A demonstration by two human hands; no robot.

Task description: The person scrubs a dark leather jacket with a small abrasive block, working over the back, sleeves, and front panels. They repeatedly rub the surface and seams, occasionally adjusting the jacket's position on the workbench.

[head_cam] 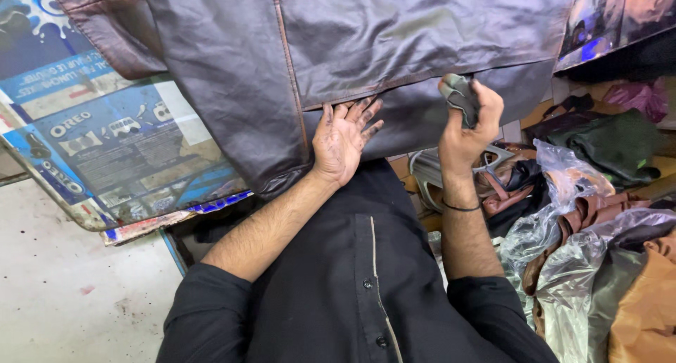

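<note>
Leather jacket lies crosswise, hem nearest.

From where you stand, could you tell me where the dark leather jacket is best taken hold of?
Probably the lower hem of the dark leather jacket, from below at the near edge. It overhangs the table there, free to pinch, beside the left hand; the right hand grips a rag.

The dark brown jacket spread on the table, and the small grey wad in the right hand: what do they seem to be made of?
The dark brown jacket looks like leather or an imitation: a smooth, faintly glossy surface with soft creases and stitched seams. The small grey wad, pinched in the right hand, seems a soft cloth or sponge, matte and crumpled; which one is unclear.
</note>
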